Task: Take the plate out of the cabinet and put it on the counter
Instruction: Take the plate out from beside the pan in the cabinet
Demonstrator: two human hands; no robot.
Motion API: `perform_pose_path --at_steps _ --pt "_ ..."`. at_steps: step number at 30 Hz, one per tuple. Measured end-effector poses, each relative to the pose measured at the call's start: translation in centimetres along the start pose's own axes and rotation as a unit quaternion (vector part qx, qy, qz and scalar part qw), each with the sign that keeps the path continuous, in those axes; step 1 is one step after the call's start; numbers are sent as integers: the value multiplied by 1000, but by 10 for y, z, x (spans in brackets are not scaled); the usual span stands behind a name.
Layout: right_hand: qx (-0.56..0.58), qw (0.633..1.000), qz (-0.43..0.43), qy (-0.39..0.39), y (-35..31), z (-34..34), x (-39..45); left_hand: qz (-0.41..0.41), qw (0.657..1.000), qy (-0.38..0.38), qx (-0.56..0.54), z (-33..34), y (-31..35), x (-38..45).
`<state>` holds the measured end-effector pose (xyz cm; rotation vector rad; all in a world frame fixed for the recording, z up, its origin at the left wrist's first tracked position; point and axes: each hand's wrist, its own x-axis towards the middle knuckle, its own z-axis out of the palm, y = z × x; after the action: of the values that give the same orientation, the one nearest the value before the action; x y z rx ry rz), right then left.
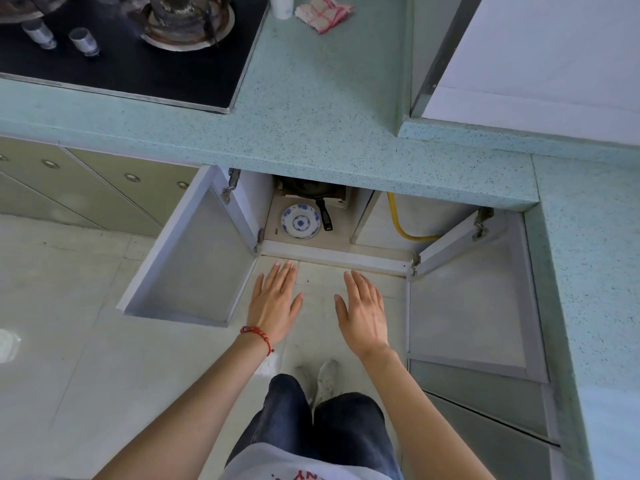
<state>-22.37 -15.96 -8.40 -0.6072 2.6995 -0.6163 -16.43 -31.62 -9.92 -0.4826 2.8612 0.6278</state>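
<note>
Cabinet (313, 242) under the speckled pale-green stone counter (311, 109): open, with two white-framed doors swung outward, one door (194, 254) to the left and one door (464, 299) to the right. One round white plate with a blue floral pattern (300, 222) lies flat on the cabinet floor, in the left compartment, near the front edge. One black frying pan (308, 190) sits behind the plate, its handle (323, 214) running forward just beside the plate's right rim. One yellow hose (398, 220) curves through the right compartment.

Two bare hands are extended toward the opening, both palm-down and above the tiled floor (69, 306). Left hand (275, 306): fingers straight and lightly spread, holding nothing; one red cord bracelet (258, 336) circles its wrist. Right hand (365, 311): fingers straight and close together, thumb out, holding nothing. Both hands are apart from the plate and outside the cabinet.

On the counter: one black glass hob (194, 71) carrying one visible burner (188, 19) and two metal knobs (85, 41), one white cup (281, 6), and one folded pink-and-white cloth (323, 13). Counter surface directly above the cabinet is bare.
</note>
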Motion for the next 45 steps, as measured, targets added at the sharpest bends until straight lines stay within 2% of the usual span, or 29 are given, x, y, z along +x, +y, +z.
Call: perform_pose_path --at_steps 9,15,25,37,45 --pt "-1 999 -31 -19 23 13 65 -37 999 -2 0 18 -2 50" --pt "5 999 -32 -27 49 53 120 -34 999 21 12 52 -28 104" --pt "19 1000 -24 9 91 159 223 -5 999 17 37 144 -113 216" --pt "65 993 -86 50 149 303 315 21 997 69 14 264 -195 320" --pt "103 988 -99 66 183 387 360 22 992 120 -16 340 -238 359"
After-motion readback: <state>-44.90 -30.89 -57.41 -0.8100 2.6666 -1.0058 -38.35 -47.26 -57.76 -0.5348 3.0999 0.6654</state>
